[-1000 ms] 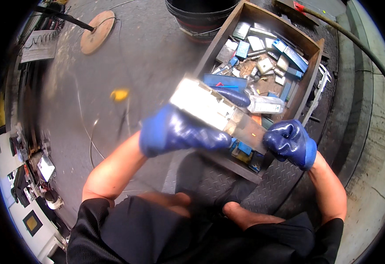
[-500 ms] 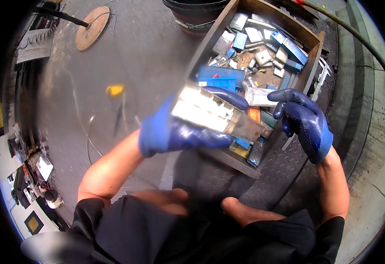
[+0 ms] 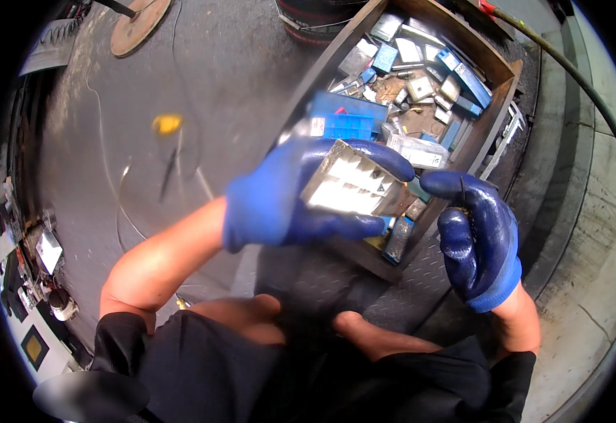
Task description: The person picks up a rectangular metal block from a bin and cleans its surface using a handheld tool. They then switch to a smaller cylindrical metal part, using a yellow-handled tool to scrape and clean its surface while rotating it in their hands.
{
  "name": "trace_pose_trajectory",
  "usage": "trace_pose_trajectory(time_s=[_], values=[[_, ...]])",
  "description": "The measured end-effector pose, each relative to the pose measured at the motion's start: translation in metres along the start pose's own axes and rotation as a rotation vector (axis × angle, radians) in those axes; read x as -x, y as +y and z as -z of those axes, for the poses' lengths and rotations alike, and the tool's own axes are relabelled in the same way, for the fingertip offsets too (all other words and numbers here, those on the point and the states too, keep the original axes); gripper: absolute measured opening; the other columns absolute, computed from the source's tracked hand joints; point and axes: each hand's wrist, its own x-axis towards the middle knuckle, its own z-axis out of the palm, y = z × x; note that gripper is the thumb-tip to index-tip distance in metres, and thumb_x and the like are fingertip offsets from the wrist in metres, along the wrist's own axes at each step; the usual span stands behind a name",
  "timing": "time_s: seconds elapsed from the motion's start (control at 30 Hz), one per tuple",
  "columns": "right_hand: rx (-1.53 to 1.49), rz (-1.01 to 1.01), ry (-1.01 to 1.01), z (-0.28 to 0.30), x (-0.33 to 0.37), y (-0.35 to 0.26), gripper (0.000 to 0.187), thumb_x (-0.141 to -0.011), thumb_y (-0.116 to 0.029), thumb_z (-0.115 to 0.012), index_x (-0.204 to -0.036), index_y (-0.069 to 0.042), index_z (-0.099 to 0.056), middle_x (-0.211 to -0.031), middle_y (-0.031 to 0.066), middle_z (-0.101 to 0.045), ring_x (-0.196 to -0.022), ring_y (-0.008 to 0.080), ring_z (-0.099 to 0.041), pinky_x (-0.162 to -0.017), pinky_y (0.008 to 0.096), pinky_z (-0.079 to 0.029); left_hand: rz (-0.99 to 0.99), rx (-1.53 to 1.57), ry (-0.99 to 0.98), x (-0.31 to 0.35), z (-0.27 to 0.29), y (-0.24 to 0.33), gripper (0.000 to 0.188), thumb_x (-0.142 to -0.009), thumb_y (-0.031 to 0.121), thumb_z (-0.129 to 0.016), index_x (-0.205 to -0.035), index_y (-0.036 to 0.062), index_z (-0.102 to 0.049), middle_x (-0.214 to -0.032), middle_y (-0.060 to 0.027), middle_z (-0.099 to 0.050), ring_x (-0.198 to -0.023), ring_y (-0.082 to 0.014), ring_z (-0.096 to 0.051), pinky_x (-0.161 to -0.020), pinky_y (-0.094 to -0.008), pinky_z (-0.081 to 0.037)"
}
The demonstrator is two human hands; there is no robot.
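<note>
My left hand [image 3: 280, 201], in a dark-blue coated glove, is wrapped around a small compartment case [image 3: 354, 178] with white divided cells and a clear smoky part at its right end. The thumb lies along the near side, the fingers along the far side. Just to the right, apart from the case, my right hand [image 3: 483, 243] wears a matching glove. Its index finger points left while the other fingers curl in; whatever they may hold is hidden. Below the hands stands a wooden drawer [image 3: 509, 99] of small boxes, including a blue divided case [image 3: 347, 125] and a clear box [image 3: 417, 151].
A black bucket [image 3: 315, 15] stands beyond the drawer. Calipers [image 3: 511, 134] lie along the drawer's right side, near a hose [image 3: 569, 67]. On the floor at left are a blurred yellow object [image 3: 168, 125], thin wires and a round rusty base [image 3: 139, 27].
The compartment case in my left hand has shifted right and tilted. My right hand has come lower and nearer me, turning so its curled fingers show. The view has moved slightly.
</note>
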Motion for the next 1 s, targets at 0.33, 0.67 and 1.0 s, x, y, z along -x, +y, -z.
trace_pose_trajectory(time_s=[0.33,0.67,1.0], values=[[0.095,0.006,-0.037,0.004,-0.001,-0.009,0.038,-0.087,-0.005,-0.072,-0.124,0.001,-0.070,-0.092,0.0172,-0.072,-0.075,0.0358,-0.068,-0.069,0.0404,-0.052,0.056,0.086,0.029,0.007,-0.006,-0.012,0.049,-0.086,0.022,-0.085,-0.131,0.0081,-0.069,-0.130,-0.0108,-0.070,-0.115,-0.0247,-0.068,-0.101,-0.0374,-0.054],[0.042,-0.003,0.006,-0.002,0.005,-0.011,0.033,-0.088,0.003,-0.072,-0.120,0.000,-0.070,-0.108,0.0219,-0.071,-0.092,0.0344,-0.072,-0.078,0.0383,-0.055,0.103,0.286,-0.008,0.008,-0.008,-0.017,0.058,-0.086,0.001,-0.081,-0.138,-0.0015,-0.058,-0.129,-0.0151,-0.070,-0.118,-0.0266,-0.069,-0.100,-0.0391,-0.060],[0.105,0.089,-0.011,-0.005,-0.004,-0.017,0.024,-0.086,-0.001,-0.079,-0.110,-0.002,-0.077,-0.087,0.0155,-0.076,-0.072,0.0299,-0.075,-0.066,0.0364,-0.056,0.109,0.092,-0.006,0.002,-0.012,-0.008,0.054,-0.084,0.016,-0.087,-0.131,0.0002,-0.066,-0.125,-0.0135,-0.073,-0.115,-0.0235,-0.070,-0.101,-0.0379,-0.057]])
